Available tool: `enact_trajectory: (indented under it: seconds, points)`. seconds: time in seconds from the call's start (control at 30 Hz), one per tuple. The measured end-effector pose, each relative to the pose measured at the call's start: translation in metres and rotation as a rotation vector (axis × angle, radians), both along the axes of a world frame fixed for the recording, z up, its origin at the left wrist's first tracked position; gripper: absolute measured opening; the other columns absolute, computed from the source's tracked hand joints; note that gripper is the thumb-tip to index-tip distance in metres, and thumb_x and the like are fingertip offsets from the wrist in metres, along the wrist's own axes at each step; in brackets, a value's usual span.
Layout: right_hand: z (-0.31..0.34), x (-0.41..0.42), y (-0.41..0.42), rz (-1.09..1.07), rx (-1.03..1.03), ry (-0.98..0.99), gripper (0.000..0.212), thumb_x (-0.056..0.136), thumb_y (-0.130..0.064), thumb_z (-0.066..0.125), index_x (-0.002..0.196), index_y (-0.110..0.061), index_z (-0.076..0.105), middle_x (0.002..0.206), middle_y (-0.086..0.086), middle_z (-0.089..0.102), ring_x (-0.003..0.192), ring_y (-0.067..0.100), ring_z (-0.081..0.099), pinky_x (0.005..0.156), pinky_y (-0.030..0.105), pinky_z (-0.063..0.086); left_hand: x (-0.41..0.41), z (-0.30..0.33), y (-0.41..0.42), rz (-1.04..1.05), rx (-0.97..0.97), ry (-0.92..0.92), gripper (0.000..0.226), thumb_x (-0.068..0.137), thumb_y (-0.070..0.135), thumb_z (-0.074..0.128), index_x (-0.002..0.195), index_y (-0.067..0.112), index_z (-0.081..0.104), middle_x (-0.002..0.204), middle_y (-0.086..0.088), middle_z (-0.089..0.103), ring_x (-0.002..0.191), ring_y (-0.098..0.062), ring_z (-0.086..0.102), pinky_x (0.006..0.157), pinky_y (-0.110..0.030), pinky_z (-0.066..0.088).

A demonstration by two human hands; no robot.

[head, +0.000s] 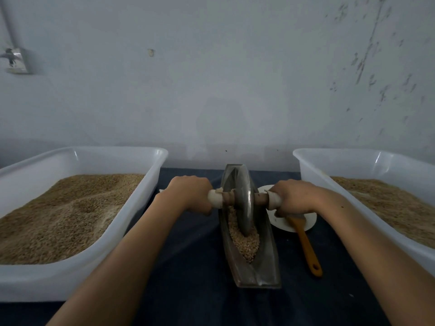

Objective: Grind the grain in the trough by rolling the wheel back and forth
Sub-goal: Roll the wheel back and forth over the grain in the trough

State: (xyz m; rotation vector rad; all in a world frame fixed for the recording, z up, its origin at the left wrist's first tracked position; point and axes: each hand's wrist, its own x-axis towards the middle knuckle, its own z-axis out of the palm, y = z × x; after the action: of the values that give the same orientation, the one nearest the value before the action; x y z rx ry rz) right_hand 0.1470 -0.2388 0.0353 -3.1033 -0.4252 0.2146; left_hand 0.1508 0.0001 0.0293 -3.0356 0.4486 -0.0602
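Hands are clenching the axle either side of the wheel (244,201), left hand (189,194) and right hand (294,196), mid-grind in the trough (249,274); next, likely rolling nearer over grain (246,243).

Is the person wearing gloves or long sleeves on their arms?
No. Both arms are bare as far as the picture shows, with no sleeves in view. The left hand and right hand have no gloves, and I see no rings, watch or bracelets on them.

Dark-clothed table (193,231) carries trough (268,274), two white tubs (77,276) (313,170), white plate (282,223), yellow-handled brush (306,243).
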Motion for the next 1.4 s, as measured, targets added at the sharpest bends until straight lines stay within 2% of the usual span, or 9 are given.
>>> enact_trajectory:
  seconds: [0.1,0.2,0.33,0.5,0.8,0.9,1.13,1.27,1.4]
  points:
    - [-0.001,0.000,0.002,0.003,-0.049,-0.091,0.016,0.083,-0.025,0.067,0.088,-0.031,0.053,0.093,-0.002,0.064,0.084,0.015,0.061,0.069,0.029,0.048,0.002,-0.004,0.001,0.016,-0.034,-0.029,0.026,0.076,0.038,0.069,0.098,0.027,0.061,0.079,0.007,0.056,0.077,-0.015,0.055,0.068,-0.031,0.040]
    - [-0.011,-0.001,0.005,0.024,-0.053,-0.356,0.007,0.088,-0.025,0.057,0.089,-0.029,0.052,0.091,-0.003,0.063,0.083,0.018,0.059,0.068,0.031,0.045,0.003,-0.011,0.003,0.029,-0.073,-0.125,0.020,0.077,0.038,0.066,0.092,0.026,0.060,0.081,0.006,0.058,0.078,-0.015,0.056,0.068,-0.030,0.040]
    - [-0.022,0.000,0.007,0.031,-0.032,-0.569,0.011,0.092,-0.023,0.052,0.086,-0.027,0.044,0.088,-0.003,0.061,0.080,0.019,0.056,0.065,0.030,0.037,0.004,-0.021,0.004,0.045,-0.126,-0.248,0.015,0.080,0.036,0.062,0.090,0.025,0.059,0.089,0.004,0.063,0.085,-0.019,0.060,0.070,-0.031,0.041]
    - [-0.017,0.000,0.007,0.022,-0.049,-0.488,0.012,0.092,-0.026,0.053,0.083,-0.028,0.045,0.086,-0.004,0.060,0.077,0.017,0.055,0.067,0.031,0.042,0.003,-0.016,0.004,0.039,-0.108,-0.155,0.015,0.081,0.035,0.064,0.090,0.024,0.058,0.087,0.005,0.062,0.084,-0.017,0.060,0.074,-0.032,0.046]
    - [0.007,-0.010,0.005,-0.024,-0.068,-0.010,0.019,0.082,-0.024,0.070,0.091,-0.027,0.054,0.092,-0.001,0.064,0.086,0.015,0.062,0.071,0.027,0.048,-0.002,0.002,0.002,0.065,-0.066,0.153,0.034,0.074,0.036,0.072,0.104,0.022,0.063,0.087,0.002,0.067,0.078,-0.015,0.062,0.069,-0.030,0.044]
    - [0.004,-0.010,0.005,-0.017,-0.072,-0.039,0.017,0.083,-0.024,0.069,0.088,-0.028,0.053,0.091,-0.001,0.064,0.085,0.015,0.061,0.068,0.026,0.046,-0.002,0.001,0.001,0.058,-0.074,0.132,0.034,0.075,0.036,0.072,0.105,0.022,0.061,0.083,0.005,0.062,0.079,-0.015,0.060,0.071,-0.031,0.044]
    - [-0.018,-0.002,0.004,0.010,-0.001,-0.427,0.013,0.090,-0.026,0.055,0.083,-0.031,0.046,0.087,-0.007,0.060,0.079,0.014,0.056,0.067,0.028,0.040,-0.004,-0.008,-0.003,0.054,-0.047,-0.177,0.021,0.081,0.035,0.065,0.097,0.021,0.059,0.091,0.002,0.063,0.084,-0.017,0.059,0.072,-0.031,0.043]
    - [-0.021,0.001,0.001,-0.012,0.022,-0.368,0.013,0.089,-0.028,0.058,0.082,-0.032,0.048,0.084,-0.008,0.058,0.077,0.013,0.056,0.064,0.027,0.038,-0.005,-0.006,-0.005,0.039,-0.013,-0.225,0.016,0.083,0.034,0.062,0.092,0.021,0.057,0.091,0.002,0.063,0.082,-0.017,0.057,0.071,-0.030,0.041]
    - [-0.012,0.000,0.000,-0.014,-0.032,-0.228,0.014,0.084,-0.028,0.065,0.091,-0.032,0.053,0.089,-0.007,0.061,0.082,0.013,0.059,0.068,0.027,0.043,-0.007,-0.001,-0.005,0.043,-0.001,-0.107,0.025,0.080,0.034,0.067,0.100,0.020,0.060,0.088,0.003,0.059,0.082,-0.017,0.057,0.073,-0.031,0.044]
